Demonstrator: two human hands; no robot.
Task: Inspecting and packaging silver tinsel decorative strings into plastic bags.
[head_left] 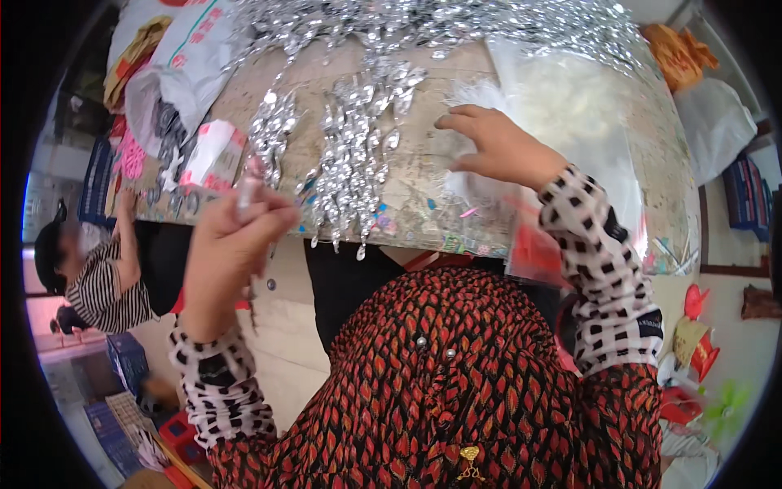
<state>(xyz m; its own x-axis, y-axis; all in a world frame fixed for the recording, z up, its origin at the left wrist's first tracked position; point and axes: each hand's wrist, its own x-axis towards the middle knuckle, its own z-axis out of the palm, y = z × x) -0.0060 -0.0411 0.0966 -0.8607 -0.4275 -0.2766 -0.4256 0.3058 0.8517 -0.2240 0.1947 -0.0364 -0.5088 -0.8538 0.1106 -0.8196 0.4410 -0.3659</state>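
My left hand (pixel 232 244) is raised at the table's near edge, closed around a thin silvery stem with a pinkish tip. A small dark strand hangs below it. My right hand (pixel 497 147) reaches over the worn wooden table (pixel 432 196), fingers curled down onto a tuft of white feathers (pixel 476 98) beside a clear plastic bag of white fluff (pixel 570 106). Between the hands lie silver glittery leaf sprays (pixel 354 155), with a smaller silver spray (pixel 273 130) to their left.
A heap of silver sprays (pixel 423 24) covers the table's far side. White plastic bags (pixel 179 65) and a small pink-and-white packet (pixel 213 155) sit at the left. A person in a striped top (pixel 106 285) sits at the left edge. Crates and red items crowd the floor.
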